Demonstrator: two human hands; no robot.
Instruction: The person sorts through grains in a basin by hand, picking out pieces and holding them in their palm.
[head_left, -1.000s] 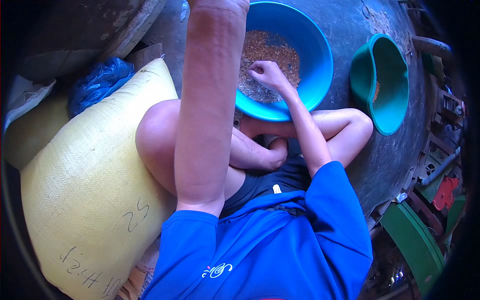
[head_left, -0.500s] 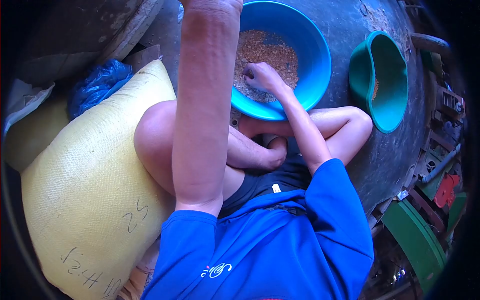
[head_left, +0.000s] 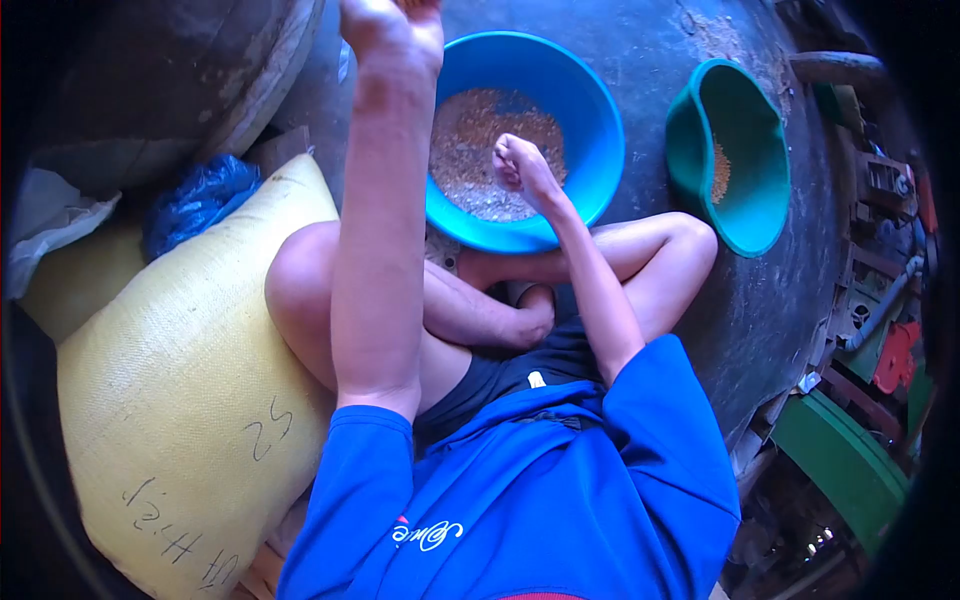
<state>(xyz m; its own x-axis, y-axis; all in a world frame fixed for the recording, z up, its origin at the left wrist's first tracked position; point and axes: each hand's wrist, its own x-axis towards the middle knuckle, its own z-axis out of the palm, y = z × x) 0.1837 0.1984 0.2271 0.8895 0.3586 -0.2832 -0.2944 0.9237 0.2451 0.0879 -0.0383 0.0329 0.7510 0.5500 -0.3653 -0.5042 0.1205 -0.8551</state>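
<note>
My left hand [head_left: 395, 28] is raised at the top edge, left of the blue basin. Its fingers are mostly cut off, so whether it is closed cannot be made out. My right hand [head_left: 522, 172] is curled closed over the large blue basin [head_left: 598, 130]; anything inside the fist is hidden. Brown and orange grain-like bits [head_left: 480, 125] lie in that basin, with paler, flaky bits [head_left: 490, 200] towards its near side. A green basin [head_left: 740, 215] with a bent rim stands to the right and holds some orange grains [head_left: 721, 172].
A full yellow sack [head_left: 190, 370] with handwriting leans beside my left knee. Behind it lies a blue plastic bag [head_left: 205, 200]. My crossed legs are close to the blue basin. Green metal parts [head_left: 840, 460] and a red piece [head_left: 897, 358] are at the right.
The view has shifted, so both basins appear further left. My left hand now shows more at the top edge. My right hand has turned upward, its curled fingers now facing the camera.
</note>
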